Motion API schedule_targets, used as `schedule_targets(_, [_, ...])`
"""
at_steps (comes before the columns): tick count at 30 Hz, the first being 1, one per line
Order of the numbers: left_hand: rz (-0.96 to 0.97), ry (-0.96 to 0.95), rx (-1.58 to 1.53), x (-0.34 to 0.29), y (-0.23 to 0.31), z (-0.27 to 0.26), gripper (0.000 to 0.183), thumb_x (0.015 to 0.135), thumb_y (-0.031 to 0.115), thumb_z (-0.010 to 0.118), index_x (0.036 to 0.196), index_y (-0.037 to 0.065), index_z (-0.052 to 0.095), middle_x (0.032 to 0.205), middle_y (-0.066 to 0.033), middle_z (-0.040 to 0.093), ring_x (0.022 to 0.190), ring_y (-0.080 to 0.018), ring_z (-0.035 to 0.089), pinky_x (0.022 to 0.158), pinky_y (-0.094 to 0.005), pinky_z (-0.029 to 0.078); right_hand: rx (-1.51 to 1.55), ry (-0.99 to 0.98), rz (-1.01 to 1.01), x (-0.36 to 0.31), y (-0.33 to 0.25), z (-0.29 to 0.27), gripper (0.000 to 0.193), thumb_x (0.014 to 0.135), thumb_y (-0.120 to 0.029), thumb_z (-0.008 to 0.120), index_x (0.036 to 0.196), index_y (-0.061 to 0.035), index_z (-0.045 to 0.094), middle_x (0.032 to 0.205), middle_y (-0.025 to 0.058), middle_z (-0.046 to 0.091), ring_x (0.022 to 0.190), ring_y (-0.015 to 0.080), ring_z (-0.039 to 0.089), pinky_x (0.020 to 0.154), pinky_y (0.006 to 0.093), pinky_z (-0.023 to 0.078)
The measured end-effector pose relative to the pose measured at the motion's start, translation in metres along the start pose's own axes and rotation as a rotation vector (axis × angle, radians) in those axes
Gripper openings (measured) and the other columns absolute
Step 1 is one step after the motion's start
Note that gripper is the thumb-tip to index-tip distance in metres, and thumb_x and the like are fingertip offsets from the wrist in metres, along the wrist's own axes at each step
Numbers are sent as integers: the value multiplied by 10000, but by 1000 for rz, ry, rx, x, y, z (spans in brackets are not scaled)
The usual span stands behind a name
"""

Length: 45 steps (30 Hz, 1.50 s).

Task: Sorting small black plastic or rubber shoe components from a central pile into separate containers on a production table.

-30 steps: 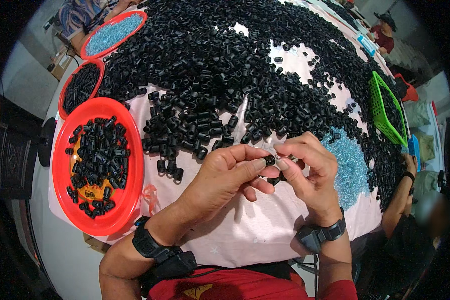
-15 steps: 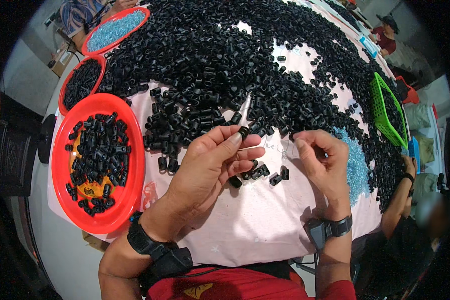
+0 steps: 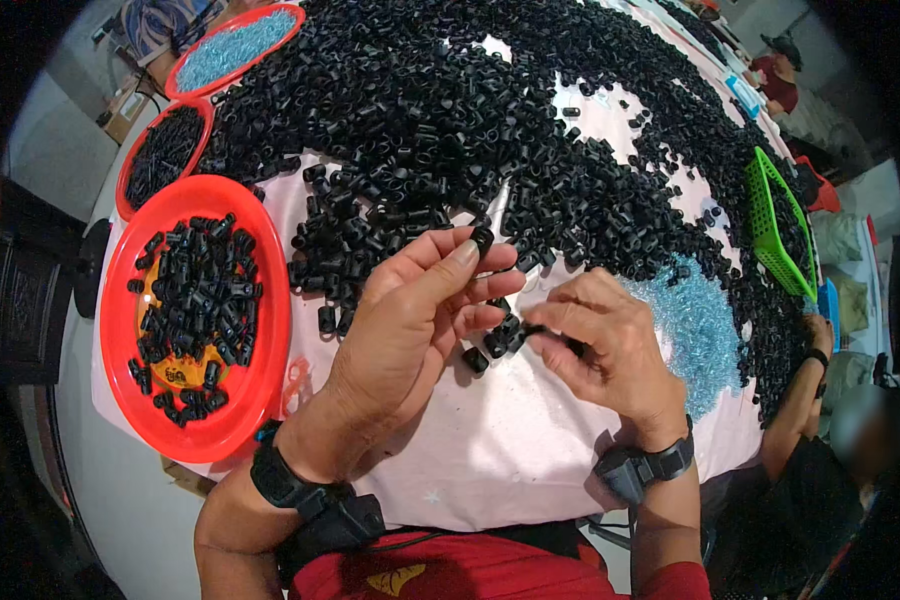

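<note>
My left hand (image 3: 405, 320) pinches a small black plastic cylindrical part (image 3: 482, 238) between thumb and forefinger, its other fingers loosely curled. Just right of it, my right hand (image 3: 610, 345) is low over the table, with thumb and forefinger closing round a small black plastic part (image 3: 536, 331). The palm side and other fingertips of that hand are partly hidden. Several loose black parts (image 3: 476, 360) lie on the pale cloth between the hands. A large heap of similar black parts (image 3: 420, 140) spreads beyond both hands.
At left stands a red oval tray (image 3: 120, 350) holding black parts. Behind it are a red bowl (image 3: 123, 195) of dark slender pieces and a red tray (image 3: 300, 20) of clear bluish pieces. More bluish pieces (image 3: 700, 330) and a green basket (image 3: 767, 235) are at right, near another person's arm (image 3: 800, 385).
My right hand has moved left and down, over the loose parts near my left hand. My left hand has shifted slightly up and left, still pinching its black part.
</note>
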<state>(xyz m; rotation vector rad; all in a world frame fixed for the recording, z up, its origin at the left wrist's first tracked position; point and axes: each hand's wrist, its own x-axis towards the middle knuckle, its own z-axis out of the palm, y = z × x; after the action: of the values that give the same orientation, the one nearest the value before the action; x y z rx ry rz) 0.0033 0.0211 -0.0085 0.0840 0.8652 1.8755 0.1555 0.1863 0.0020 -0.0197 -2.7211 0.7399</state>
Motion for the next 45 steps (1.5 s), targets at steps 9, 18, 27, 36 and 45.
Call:
schedule_targets(9, [10,8,13,0,0,1,223,1047,146,575,1236,27,577,1160,-123,689,1025,-187,694,775,-264,577,-323,153,215,2,3,2,286,888,-79,687,1170,-60,726,1060,136,639,966,319,606,783,399,511])
schedule_targets(18, [-5,-6,46,1,-1,0,246,1046,159,581,1259,36,563,1187,-114,677,1033,-180,688,779,-271,575,-185,207,227,-2,10,1,290,894,-43,662,1179,-37,717,997,129,649,937,319,603,809,400,495])
schedule_targets(27, [-11,-2,55,-1,0,-2,259,1046,178,585,1265,43,563,1183,-93,674,1021,-167,682,770,-263,564,-131,181,172,-2,18,2,244,867,-33,697,1107,-31,743,915,105,667,877,282,623,730,369,510])
schedule_targets(36, [-44,11,44,0,-2,1,242,1044,169,592,1250,46,568,1113,-83,690,933,-140,696,705,-232,545,-131,159,85,10,11,11,291,849,-40,683,1133,-61,739,925,111,660,859,291,617,713,389,515])
schedule_targets(45, [-86,-67,155,-3,-6,5,223,1042,140,596,1234,29,576,1050,-87,710,810,-92,673,646,-195,523,-83,133,138,9,10,4,188,833,-35,688,1017,-60,713,922,106,657,825,317,606,703,413,508])
